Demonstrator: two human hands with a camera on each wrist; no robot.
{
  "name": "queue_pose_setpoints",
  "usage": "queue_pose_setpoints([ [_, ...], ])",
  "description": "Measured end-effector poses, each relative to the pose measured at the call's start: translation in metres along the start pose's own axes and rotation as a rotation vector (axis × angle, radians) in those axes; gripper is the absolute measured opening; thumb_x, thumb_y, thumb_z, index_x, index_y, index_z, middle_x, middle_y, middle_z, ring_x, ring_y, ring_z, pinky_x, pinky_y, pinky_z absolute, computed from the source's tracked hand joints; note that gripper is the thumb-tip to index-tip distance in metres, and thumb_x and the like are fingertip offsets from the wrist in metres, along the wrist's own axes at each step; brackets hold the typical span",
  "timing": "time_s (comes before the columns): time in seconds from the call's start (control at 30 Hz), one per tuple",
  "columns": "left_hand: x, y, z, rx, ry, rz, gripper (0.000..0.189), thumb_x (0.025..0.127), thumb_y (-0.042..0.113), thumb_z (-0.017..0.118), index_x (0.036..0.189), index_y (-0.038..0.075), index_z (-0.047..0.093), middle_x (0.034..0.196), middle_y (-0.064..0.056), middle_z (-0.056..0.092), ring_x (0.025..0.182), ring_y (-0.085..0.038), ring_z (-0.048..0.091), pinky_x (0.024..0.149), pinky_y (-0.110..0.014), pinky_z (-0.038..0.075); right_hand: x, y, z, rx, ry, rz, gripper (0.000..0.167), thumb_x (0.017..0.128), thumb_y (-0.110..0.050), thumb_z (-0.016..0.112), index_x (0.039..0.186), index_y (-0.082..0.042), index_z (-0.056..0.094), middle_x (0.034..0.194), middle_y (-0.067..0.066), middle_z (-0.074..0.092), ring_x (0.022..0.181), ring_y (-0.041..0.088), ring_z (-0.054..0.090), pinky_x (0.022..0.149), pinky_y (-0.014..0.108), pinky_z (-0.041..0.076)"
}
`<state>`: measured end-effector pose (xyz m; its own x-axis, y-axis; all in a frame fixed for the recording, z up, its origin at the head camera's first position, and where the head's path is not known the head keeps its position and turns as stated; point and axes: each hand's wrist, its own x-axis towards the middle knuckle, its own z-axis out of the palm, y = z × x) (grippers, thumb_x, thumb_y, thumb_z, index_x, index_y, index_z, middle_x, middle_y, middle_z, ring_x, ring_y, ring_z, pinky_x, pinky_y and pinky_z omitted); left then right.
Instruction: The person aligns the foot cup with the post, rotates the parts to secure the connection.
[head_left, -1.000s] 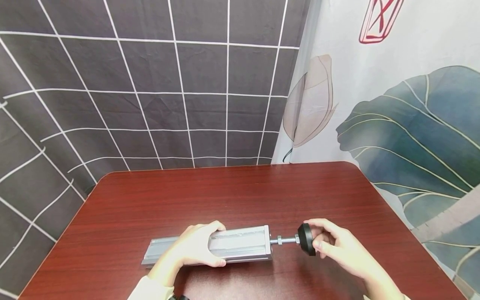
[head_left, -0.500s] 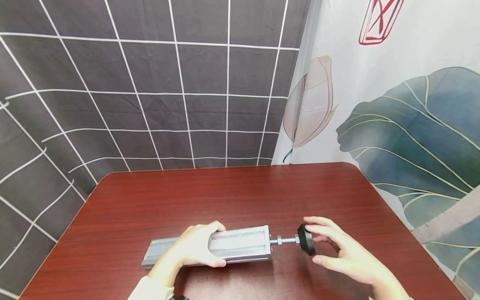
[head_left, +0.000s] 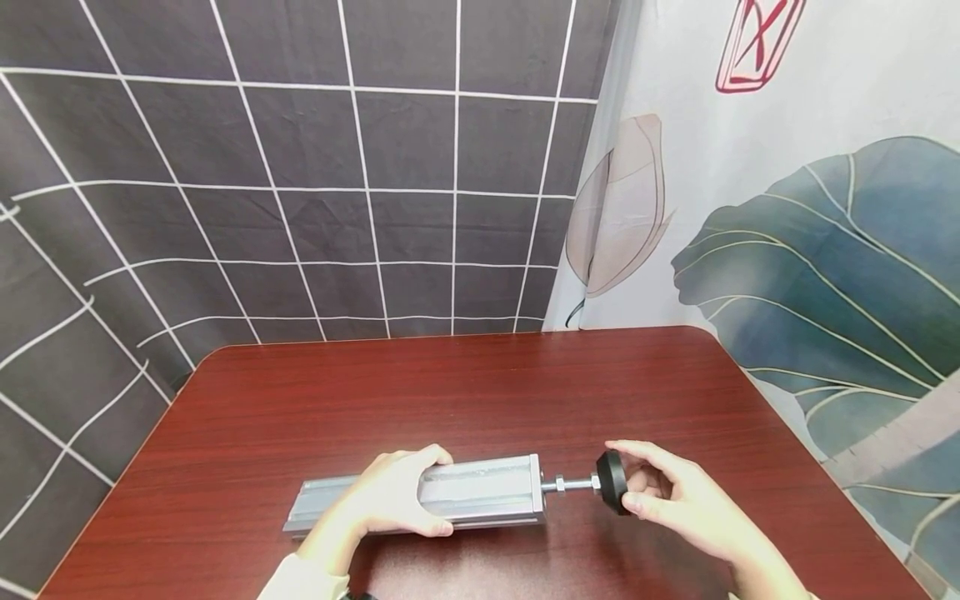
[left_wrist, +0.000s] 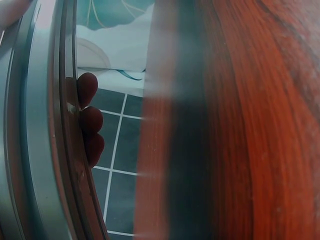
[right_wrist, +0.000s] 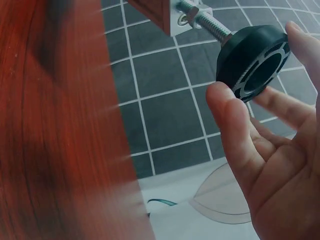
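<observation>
My left hand point(head_left: 393, 493) grips a silver aluminium profile point(head_left: 483, 490), thumb on the near side and fingers over the far side. In the left wrist view, fingertips point(left_wrist: 91, 120) curl past the profile's edge. A threaded rod point(head_left: 576, 482) with nuts point(head_left: 559, 483) sticks out of the right end plate. On the rod's outer end sits a black levelling foot point(head_left: 612, 482), its hollow ribbed underside facing right. My right hand point(head_left: 678, 500) pinches the foot's rim between thumb and fingers; the right wrist view shows the foot point(right_wrist: 252, 60) between the fingertips.
A reddish-brown wooden table point(head_left: 450, 392) lies under the profile. Behind it hangs a dark grey cloth point(head_left: 405, 225) with white grid lines. A white curtain point(head_left: 697, 167) with leaf prints hangs to the right.
The right hand's fingers opened around the foot's rim half a second ago and now pinch it again. The left hand and the profile have stayed in place.
</observation>
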<state>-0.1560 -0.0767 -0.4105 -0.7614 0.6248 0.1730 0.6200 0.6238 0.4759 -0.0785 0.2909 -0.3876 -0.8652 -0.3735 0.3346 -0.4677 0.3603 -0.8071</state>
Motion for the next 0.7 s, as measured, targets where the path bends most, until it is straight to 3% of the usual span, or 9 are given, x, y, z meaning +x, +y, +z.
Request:
queue_pose_setpoints([
  [0.23, 0.001, 0.001, 0.001, -0.004, -0.012, -0.005, 0.061, 0.052, 0.050, 0.080, 0.104, 0.027, 0.058, 0.088, 0.013, 0.064, 0.075, -0.005, 0.057, 0.066, -0.029, 0.044, 0.002, -0.001, -0.003, -0.043, -0.034, 0.075, 0.030, 0.087, 0.000, 0.058, 0.117, -0.003, 0.053, 0.075, -0.004, 0.060, 0.055, 0.011, 0.055, 0.049, 0.028, 0.045],
  [0.37, 0.001, 0.001, 0.002, -0.007, -0.022, -0.008, 0.061, 0.052, 0.050, 0.080, 0.104, 0.026, 0.058, 0.089, 0.012, 0.065, 0.075, -0.005, 0.057, 0.066, -0.029, 0.044, 0.000, -0.001, -0.005, -0.043, -0.047, 0.065, 0.037, 0.086, 0.000, 0.058, 0.123, -0.002, 0.050, 0.084, -0.003, 0.061, 0.062, 0.013, 0.058, 0.054, 0.028, 0.047],
  [0.47, 0.001, 0.001, 0.003, -0.007, -0.023, -0.010, 0.061, 0.052, 0.049, 0.080, 0.104, 0.026, 0.058, 0.090, 0.011, 0.065, 0.076, -0.006, 0.057, 0.066, -0.029, 0.045, -0.003, 0.001, -0.008, -0.039, -0.039, 0.019, 0.059, 0.080, 0.002, 0.065, 0.134, -0.005, 0.042, 0.107, -0.003, 0.060, 0.080, 0.014, 0.060, 0.066, 0.028, 0.049],
  [0.57, 0.001, 0.000, 0.003, 0.000, -0.022, -0.011, 0.061, 0.052, 0.049, 0.080, 0.104, 0.026, 0.058, 0.089, 0.011, 0.065, 0.075, -0.006, 0.057, 0.066, -0.029, 0.045, -0.006, 0.005, -0.008, -0.049, -0.051, -0.061, 0.079, 0.073, 0.003, 0.074, 0.140, -0.006, 0.034, 0.131, -0.001, 0.046, 0.100, 0.012, 0.056, 0.081, 0.025, 0.046],
  [0.7, 0.000, -0.001, 0.002, 0.005, -0.022, -0.015, 0.061, 0.052, 0.050, 0.080, 0.104, 0.026, 0.058, 0.088, 0.011, 0.065, 0.075, -0.006, 0.057, 0.066, -0.029, 0.044, -0.005, 0.011, -0.006, -0.011, -0.096, -0.228, 0.080, 0.069, 0.010, 0.074, 0.138, 0.002, 0.035, 0.141, 0.012, 0.032, 0.111, 0.015, 0.050, 0.089, 0.023, 0.043],
])
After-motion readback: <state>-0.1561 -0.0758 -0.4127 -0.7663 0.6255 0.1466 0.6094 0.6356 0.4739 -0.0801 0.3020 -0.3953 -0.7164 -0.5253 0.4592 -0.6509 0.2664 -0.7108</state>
